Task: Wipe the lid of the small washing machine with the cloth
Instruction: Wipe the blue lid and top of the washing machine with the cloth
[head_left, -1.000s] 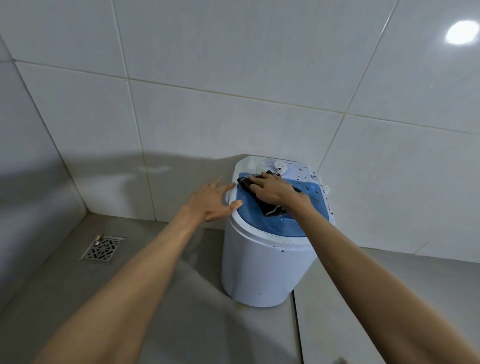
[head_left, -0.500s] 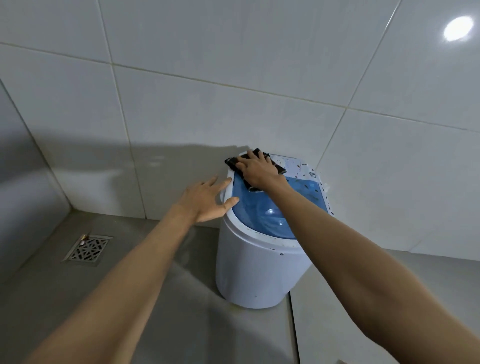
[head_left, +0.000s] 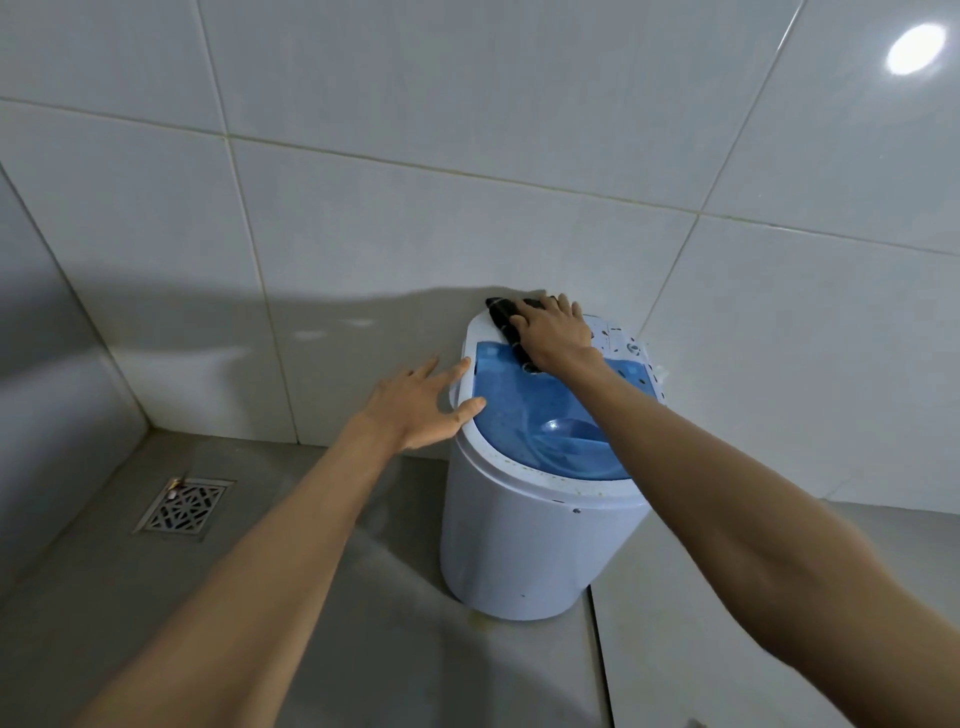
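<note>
Small white washing machine (head_left: 519, 545) against tiled wall, right hand (head_left: 553, 332) flat, fingers spread, pressing dark cloth (head_left: 506, 325) on far-left edge of blue lid (head_left: 524, 415), left hand (head_left: 423, 408) open, fingertips on left rim, floor drain (head_left: 182, 506) at left

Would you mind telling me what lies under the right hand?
A dark cloth lies under the right hand, on the washing machine's white rear rim. The hand hides its middle.
</note>
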